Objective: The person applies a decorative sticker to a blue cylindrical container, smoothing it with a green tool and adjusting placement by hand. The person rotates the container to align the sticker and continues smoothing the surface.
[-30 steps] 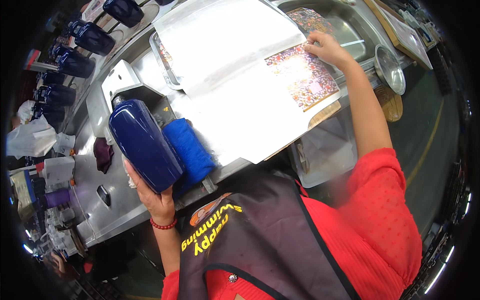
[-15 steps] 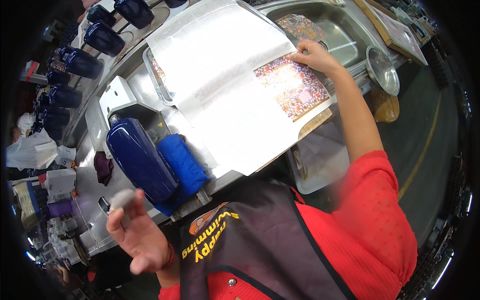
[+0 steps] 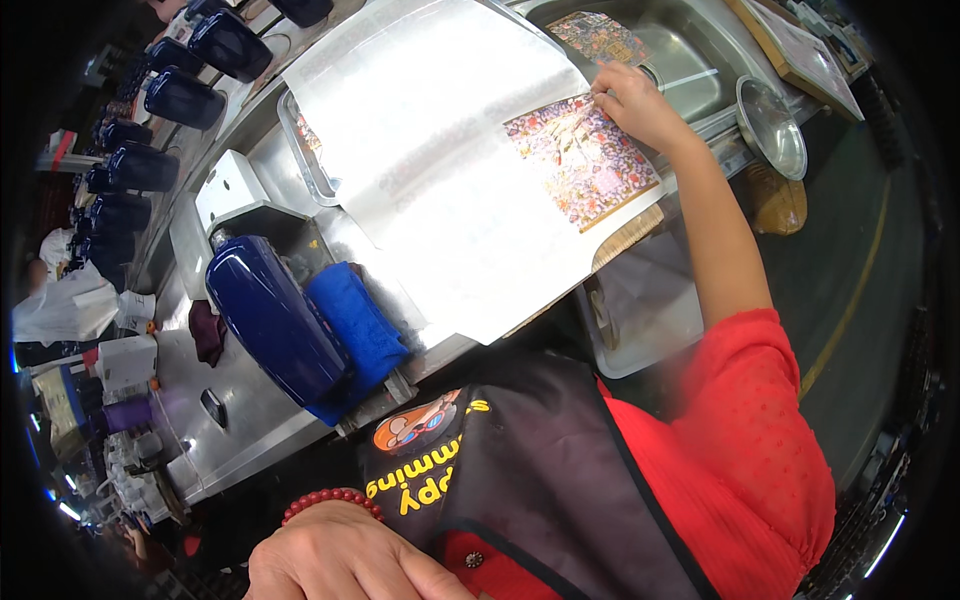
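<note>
My right hand (image 3: 640, 108) pinches the far edge of a colourful floral-patterned sheet (image 3: 590, 180). That sheet looks creased near the fingers and lies on white paper (image 3: 500, 290). Another broad white sheet (image 3: 420, 80) spreads beyond it, to the left. Low at the frame's bottom edge is my left hand (image 3: 335, 560), its back showing, close to my apron. Its fingers run out of view, so whether it holds anything is hidden. A glossy dark-blue vase-like piece (image 3: 275, 320) lies on its side beside a folded blue cloth (image 3: 360, 325).
A metal sink (image 3: 690, 60) at the far right holds another patterned piece (image 3: 600, 40). Near it are a metal bowl (image 3: 772, 128) and a framed board (image 3: 795, 55). Several dark-blue pieces (image 3: 185, 100) line the left. A small black object (image 3: 213, 408) rests on the metal counter.
My left hand has come down and right from beside the blue piece to the bottom edge. The sheet has gained creases under my right hand, which still pinches its edge.
</note>
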The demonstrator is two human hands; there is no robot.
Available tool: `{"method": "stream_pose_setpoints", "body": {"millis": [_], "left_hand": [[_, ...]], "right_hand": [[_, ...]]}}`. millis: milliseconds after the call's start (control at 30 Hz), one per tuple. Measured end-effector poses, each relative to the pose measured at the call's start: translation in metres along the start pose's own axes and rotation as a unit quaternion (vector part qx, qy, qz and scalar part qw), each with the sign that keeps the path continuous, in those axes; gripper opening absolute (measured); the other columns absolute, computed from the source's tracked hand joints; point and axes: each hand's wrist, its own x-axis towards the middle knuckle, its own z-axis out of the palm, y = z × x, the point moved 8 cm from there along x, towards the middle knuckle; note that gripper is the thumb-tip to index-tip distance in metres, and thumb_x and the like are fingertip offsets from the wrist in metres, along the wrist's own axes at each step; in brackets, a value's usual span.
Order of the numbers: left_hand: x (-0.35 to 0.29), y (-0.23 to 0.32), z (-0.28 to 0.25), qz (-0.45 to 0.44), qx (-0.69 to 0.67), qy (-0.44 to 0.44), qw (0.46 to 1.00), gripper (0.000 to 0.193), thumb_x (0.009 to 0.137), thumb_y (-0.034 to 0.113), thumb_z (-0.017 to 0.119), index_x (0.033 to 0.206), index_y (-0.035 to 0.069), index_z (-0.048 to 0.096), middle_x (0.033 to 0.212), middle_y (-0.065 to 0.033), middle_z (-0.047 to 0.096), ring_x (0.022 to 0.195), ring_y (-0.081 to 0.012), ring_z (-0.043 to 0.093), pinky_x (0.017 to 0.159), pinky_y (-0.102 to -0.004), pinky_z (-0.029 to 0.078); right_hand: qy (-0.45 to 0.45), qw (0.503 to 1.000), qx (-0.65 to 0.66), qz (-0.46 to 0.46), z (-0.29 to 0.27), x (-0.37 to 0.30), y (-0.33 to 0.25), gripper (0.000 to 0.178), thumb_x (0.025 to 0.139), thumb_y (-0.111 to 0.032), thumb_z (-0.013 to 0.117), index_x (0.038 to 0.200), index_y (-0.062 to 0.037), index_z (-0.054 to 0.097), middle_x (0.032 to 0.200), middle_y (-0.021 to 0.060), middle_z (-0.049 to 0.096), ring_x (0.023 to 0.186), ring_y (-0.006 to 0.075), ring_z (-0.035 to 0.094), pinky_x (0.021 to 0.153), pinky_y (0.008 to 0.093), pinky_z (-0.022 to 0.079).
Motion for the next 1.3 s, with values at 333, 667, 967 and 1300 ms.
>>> {"method": "stream_pose_setpoints", "body": {"millis": [333,667,967,1300], "left_hand": [[0.005,-0.006,-0.002,0.008,-0.042,0.002,0.999,0.052,0.109,0.043,0.051,0.084,0.003,0.072,0.090,-0.0163,0.072,0.068,-0.0239,0.064,0.093,-0.0533,0.053],[0.008,-0.010,-0.002,0.012,-0.070,-0.005,0.997,0.051,0.110,0.041,0.048,0.084,0.003,0.072,0.090,-0.0164,0.073,0.067,-0.0236,0.064,0.095,-0.0543,0.051],[0.008,-0.008,-0.001,-0.002,-0.067,-0.013,0.998,0.051,0.110,0.040,0.048,0.084,0.003,0.072,0.093,-0.0171,0.073,0.067,-0.0237,0.064,0.098,-0.0563,0.050],[0.000,0.004,0.009,0.004,-0.023,-0.013,1.000,0.047,0.109,0.039,0.051,0.083,0.005,0.072,0.094,-0.0165,0.073,0.069,-0.0241,0.065,0.097,-0.0585,0.050]], "right_hand": [[0.151,0.982,-0.033,-0.112,-0.030,-0.022,-0.045,0.007,0.085,-0.007,0.072,0.088,-0.0030,0.066,0.112,0.0110,0.068,0.112,0.0323,0.063,0.095,0.0408,0.052],[0.059,0.990,0.082,-0.102,-0.047,-0.020,-0.066,0.015,0.092,-0.012,0.074,0.088,-0.0036,0.062,0.122,0.0048,0.066,0.101,0.0159,0.063,0.078,0.0285,0.050],[0.077,0.965,0.249,0.005,-0.087,-0.012,-0.027,0.014,0.096,-0.017,0.072,0.094,-0.0043,0.066,0.108,-0.0024,0.067,0.079,0.0038,0.055,0.069,0.0236,0.045],[-0.014,0.955,-0.173,0.239,-0.011,0.029,0.167,0.023,0.086,-0.024,0.067,0.092,-0.0027,0.074,0.087,0.0206,0.073,0.085,0.0346,0.072,0.078,0.0452,0.055]]}}
